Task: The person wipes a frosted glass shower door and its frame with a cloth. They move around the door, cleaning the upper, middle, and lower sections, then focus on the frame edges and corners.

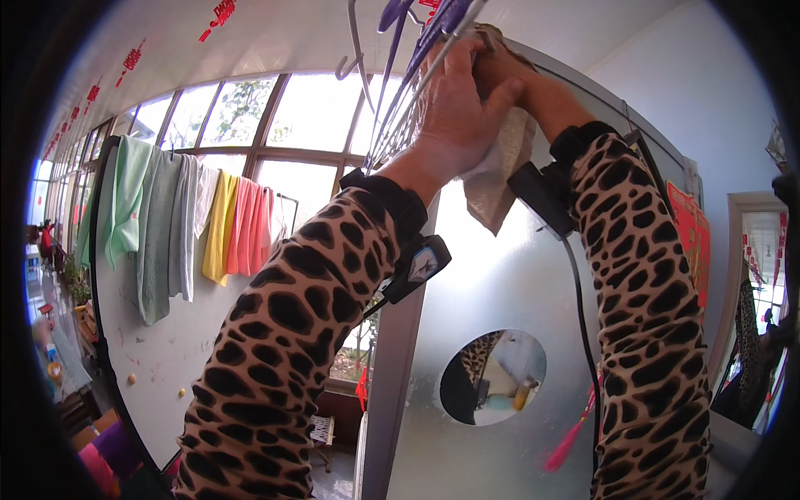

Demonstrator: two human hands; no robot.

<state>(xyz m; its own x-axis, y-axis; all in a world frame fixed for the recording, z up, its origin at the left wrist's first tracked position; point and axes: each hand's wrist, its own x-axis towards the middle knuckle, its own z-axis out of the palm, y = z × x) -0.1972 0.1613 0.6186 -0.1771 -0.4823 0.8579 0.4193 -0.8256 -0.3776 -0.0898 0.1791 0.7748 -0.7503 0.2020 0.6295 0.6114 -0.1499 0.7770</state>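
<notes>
Both my arms reach high, to the top edge of a grey metal-like panel (500, 283). My left hand (450, 117) has its fingers stretched upward and the thumb spread to the right, beside several wire and purple plastic hangers (408, 62). Just right of it, my right hand (510, 73) is bent over the panel's top edge, its fingers largely hidden by the left hand. A beige cloth (500, 171) hangs down below the hands against the panel; my right hand appears closed on its upper part. Whether the left hand also touches the cloth is hidden.
Green, grey, white, yellow and pink towels (137, 200) hang over a whiteboard (158, 375) at left. A round mirror (493, 377) and a pink tassel (567, 437) are on the panel. Black devices with a cable (587, 325) are strapped to my wrists. Windows (312, 117) stand behind.
</notes>
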